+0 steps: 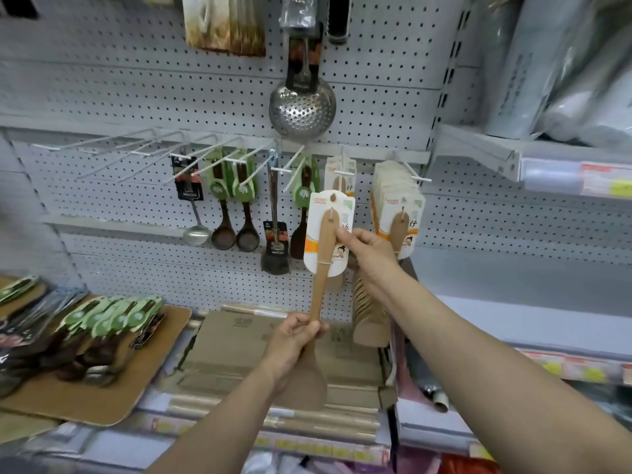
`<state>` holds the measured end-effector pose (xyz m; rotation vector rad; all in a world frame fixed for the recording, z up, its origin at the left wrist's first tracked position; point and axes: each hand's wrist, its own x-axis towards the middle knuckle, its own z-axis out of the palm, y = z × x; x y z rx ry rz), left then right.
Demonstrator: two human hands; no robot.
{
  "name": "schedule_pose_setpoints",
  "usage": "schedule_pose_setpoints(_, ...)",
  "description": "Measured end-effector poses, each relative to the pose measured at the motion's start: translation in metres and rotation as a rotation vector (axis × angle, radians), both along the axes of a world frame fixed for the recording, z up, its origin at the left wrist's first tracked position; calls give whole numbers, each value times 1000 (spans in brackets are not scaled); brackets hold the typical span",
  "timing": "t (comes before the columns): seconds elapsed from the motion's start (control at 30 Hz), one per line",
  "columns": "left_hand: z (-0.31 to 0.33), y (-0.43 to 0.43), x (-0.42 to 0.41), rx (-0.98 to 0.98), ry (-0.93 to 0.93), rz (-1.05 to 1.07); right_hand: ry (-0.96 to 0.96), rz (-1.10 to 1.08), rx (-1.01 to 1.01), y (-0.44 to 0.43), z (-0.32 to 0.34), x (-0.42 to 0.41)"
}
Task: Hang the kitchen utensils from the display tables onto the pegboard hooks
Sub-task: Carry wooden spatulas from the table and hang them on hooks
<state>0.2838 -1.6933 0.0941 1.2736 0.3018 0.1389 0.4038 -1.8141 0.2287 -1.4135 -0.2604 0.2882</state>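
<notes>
You hold one pale wooden spatula [318, 292] upright in front of the grey pegboard [136, 97]. Your left hand [301, 331] grips its neck, just above the broad blade. Your right hand [367, 249] pinches the right edge of the white-and-orange paper card [313, 234] banded round the handle.

The spatula looks light and stiff, and its dry wood is unlikely to slip. The card is the weak part and would probably bend or tear at its punched hole, so carry by the wood and only guide the card.

Just above your right hand, a white wire hook [343, 172] holds what seem to be one or two matching carded spatulas. Up and right of that hand hangs a thick stack of matching spatulas [398, 203], too tightly packed to count.

Left of your hands hang three green-carded dark wooden utensils [246, 234], one small steel ladle [195, 234] and one black-carded dark turner [275, 258]. Above them hangs one perforated steel skimmer [302, 109].

Further left of your left hand, a pile of green-carded utensils [113, 316] lies on the table [85, 405], too overlapped to count.
</notes>
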Motion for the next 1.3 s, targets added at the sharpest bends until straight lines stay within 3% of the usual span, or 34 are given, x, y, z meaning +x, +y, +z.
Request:
schedule_pose_setpoints(0.13,7,-3,-1,-9,23,3,-76,-48,-17,0,4,-3)
schedule_pose_setpoints(0.47,20,0,19,121,45,19,-35,-145,-10,1,6,7)
schedule_pose_setpoints(1.0,11,13,78,149,90,-2,87,-199,145,26,-9,55)
schedule_pose_setpoints(1.3,18,39,158,349,123,15,154,-274,177,54,-5,109)
